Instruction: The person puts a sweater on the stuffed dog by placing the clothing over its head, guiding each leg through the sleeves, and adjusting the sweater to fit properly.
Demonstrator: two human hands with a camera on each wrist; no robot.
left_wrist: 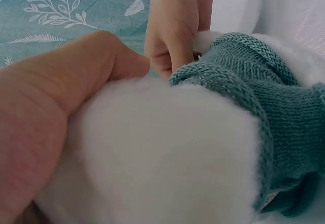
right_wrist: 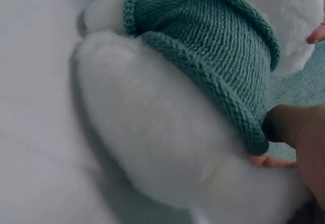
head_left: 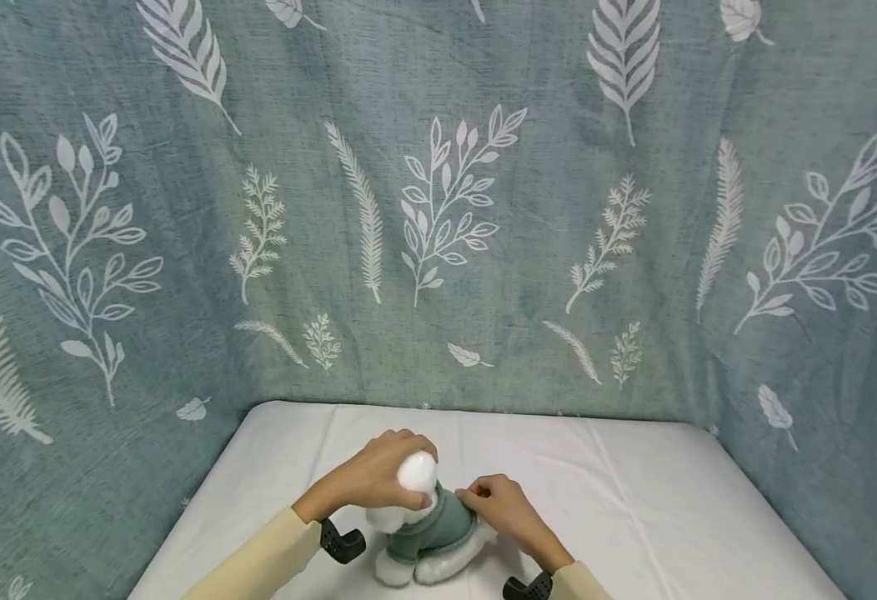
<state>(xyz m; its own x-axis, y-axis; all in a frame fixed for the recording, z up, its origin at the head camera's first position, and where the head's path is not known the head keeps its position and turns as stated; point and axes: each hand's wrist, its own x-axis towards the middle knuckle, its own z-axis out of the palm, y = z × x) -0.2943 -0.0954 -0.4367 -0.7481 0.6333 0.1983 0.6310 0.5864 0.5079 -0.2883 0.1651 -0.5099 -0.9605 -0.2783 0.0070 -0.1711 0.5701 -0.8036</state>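
A white plush toy [head_left: 418, 475] in a teal knitted sweater [head_left: 438, 527] lies on the white-covered table [head_left: 633, 500] near its front edge. My left hand [head_left: 374, 479] curls over the toy's round white head and grips it. In the left wrist view that hand [left_wrist: 61, 107] wraps the white fur [left_wrist: 152, 153]. My right hand [head_left: 500, 504] pinches the sweater's edge at the toy's back. Its fingers [left_wrist: 177, 31] grip the knitted hem [left_wrist: 244, 66]. In the right wrist view the sweater [right_wrist: 213, 46] covers the upper part of the plush body [right_wrist: 152, 127], with my right hand [right_wrist: 299, 132] at the hem.
A teal cloth with white leaf prints [head_left: 438, 208] hangs behind the table and along both sides. Black wrist-camera mounts [head_left: 343, 542] [head_left: 528, 587] sit on both forearms. The white table cover runs to the right and back of the toy.
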